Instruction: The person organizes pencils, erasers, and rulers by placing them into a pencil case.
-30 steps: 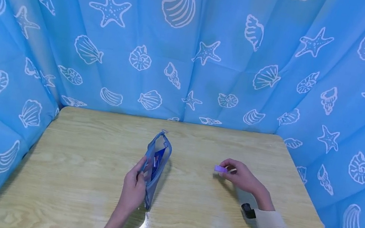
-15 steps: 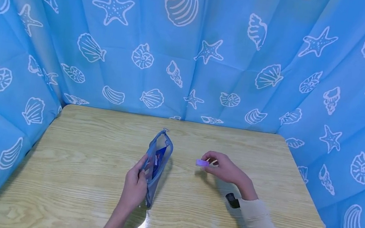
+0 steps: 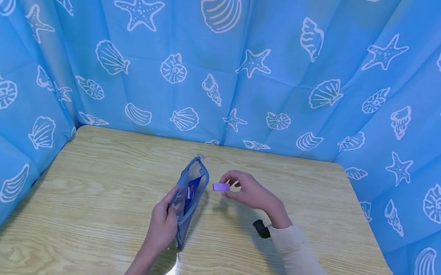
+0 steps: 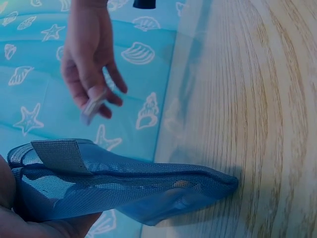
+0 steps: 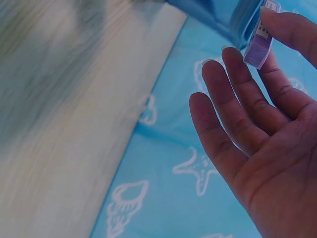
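Observation:
My left hand (image 3: pixel 163 223) grips a blue mesh zipper pouch (image 3: pixel 188 220) by its left side, thumb near the mouth. The pouch stands on edge with its mouth parted towards me. Inside it lies a dark blue item (image 3: pixel 193 189) with white and red marks; its kind is unclear. My right hand (image 3: pixel 251 192) pinches a small purple eraser (image 5: pixel 258 49) with a white label between thumb and index finger, just right of the pouch's far half. In the right wrist view the other fingers are spread, and the pouch (image 5: pixel 228 20) shows beside the eraser.
Both hands are over a light wood-grain table (image 3: pixel 113 179). A blue curtain (image 3: pixel 222 62) printed with white shells and starfish hangs along the back and both sides. Black straps with small devices (image 3: pixel 261 229) sit on the wrists.
My right hand has carried the purple eraser leftward from the table's right half to close beside the pouch. The left hand and pouch have stayed almost still.

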Demonstrator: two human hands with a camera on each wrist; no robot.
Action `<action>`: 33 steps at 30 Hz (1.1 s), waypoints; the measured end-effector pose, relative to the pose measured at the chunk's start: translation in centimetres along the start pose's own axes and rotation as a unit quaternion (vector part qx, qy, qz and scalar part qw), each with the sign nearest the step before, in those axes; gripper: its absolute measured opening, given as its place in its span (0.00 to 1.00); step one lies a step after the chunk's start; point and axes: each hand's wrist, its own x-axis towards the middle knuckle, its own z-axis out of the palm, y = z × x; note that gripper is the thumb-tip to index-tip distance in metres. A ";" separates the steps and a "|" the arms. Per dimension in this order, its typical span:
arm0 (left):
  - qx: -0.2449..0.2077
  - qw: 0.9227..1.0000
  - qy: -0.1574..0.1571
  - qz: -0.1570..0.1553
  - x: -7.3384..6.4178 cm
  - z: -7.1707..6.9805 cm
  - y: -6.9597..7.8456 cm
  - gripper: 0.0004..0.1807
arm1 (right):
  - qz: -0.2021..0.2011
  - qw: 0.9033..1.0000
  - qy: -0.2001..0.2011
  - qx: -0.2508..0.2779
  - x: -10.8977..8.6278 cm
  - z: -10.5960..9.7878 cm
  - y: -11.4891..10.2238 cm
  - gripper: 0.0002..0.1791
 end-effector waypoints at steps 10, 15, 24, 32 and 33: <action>-0.001 1.000 0.002 0.002 0.2 0.0 0.0 0.30 | -0.025 1.000 0.008 0.011 1.6 0.5 -2.3 0.08; 0.002 1.000 0.000 -0.007 0.2 0.1 0.0 0.30 | -0.032 0.999 0.006 0.005 2.3 0.9 -3.0 0.09; -0.015 1.000 -0.003 -0.002 0.4 0.2 -0.1 0.30 | -0.063 0.998 -0.004 -0.005 3.1 1.4 -4.3 0.08; -0.019 1.000 -0.009 0.003 0.3 0.0 -0.1 0.30 | -0.070 0.997 -0.014 -0.019 3.4 2.0 -4.9 0.08; -0.020 1.000 -0.010 0.004 0.3 0.0 -0.1 0.30 | -0.071 0.997 -0.015 -0.021 3.5 2.1 -5.0 0.08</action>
